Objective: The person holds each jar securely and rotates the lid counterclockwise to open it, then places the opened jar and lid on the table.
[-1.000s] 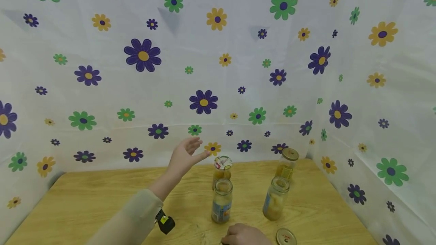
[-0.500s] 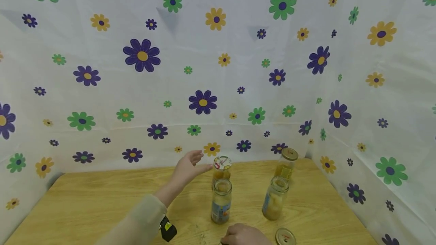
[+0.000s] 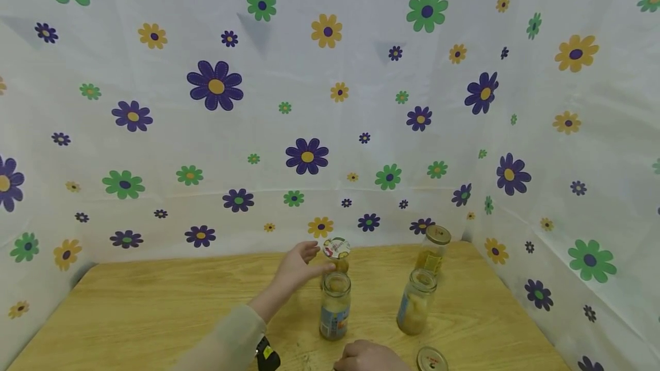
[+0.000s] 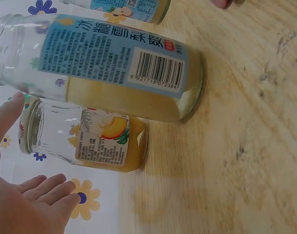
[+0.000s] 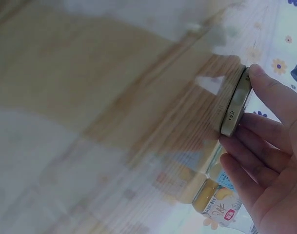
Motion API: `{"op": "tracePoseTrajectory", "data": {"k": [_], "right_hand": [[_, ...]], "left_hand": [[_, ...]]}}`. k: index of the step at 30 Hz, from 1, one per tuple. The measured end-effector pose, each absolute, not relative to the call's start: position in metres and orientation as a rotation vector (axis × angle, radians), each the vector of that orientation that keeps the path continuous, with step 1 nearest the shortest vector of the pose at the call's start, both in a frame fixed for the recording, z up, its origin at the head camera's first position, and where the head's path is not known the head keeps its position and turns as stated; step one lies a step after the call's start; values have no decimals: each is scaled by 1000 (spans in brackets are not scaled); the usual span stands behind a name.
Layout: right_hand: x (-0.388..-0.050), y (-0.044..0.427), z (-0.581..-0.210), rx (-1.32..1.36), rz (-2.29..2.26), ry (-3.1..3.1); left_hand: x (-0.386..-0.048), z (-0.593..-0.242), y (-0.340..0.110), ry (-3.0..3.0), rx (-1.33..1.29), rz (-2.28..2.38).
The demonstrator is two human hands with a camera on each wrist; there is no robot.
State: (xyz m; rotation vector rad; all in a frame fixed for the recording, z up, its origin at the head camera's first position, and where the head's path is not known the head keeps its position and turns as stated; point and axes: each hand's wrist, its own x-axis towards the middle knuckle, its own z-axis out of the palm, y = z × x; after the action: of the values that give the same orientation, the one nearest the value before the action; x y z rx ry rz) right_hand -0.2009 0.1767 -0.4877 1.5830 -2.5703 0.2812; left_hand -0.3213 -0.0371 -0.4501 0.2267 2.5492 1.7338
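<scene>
My left hand (image 3: 295,272) reaches beside a capped glass jar (image 3: 336,248) with a patterned lid. Its fingers are spread on the far side and the thumb is near the lid; in the left wrist view, this jar (image 4: 107,139) has a peach label and a visible gap from the fingers. Just in front stands a lidless jar (image 3: 334,319) with a blue label, pale contents inside. Low in the head view, my right hand (image 3: 370,356) is at the table. The right wrist view shows it holding a metal jar lid (image 5: 237,102) by the rim, between thumb and fingers.
To the right stand another lidless jar (image 3: 414,308) and, behind it, a gold-capped jar (image 3: 432,253). A loose gold lid (image 3: 432,359) lies near the front of the wooden table (image 3: 170,302). Flower-printed sheeting (image 3: 330,119) rises behind and at the right.
My left hand has come down and to the right, toward the jar with the patterned lid. The right hand has stayed in place, and the jars have not moved.
</scene>
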Motion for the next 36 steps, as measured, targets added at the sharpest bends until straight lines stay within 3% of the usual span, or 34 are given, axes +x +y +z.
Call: {"op": "tracePoseTrajectory", "data": {"k": [36], "right_hand": [[-202,177,-491,1644,274,-2446]], "left_hand": [[-336,-475,-14,2662,281,1474]]}}
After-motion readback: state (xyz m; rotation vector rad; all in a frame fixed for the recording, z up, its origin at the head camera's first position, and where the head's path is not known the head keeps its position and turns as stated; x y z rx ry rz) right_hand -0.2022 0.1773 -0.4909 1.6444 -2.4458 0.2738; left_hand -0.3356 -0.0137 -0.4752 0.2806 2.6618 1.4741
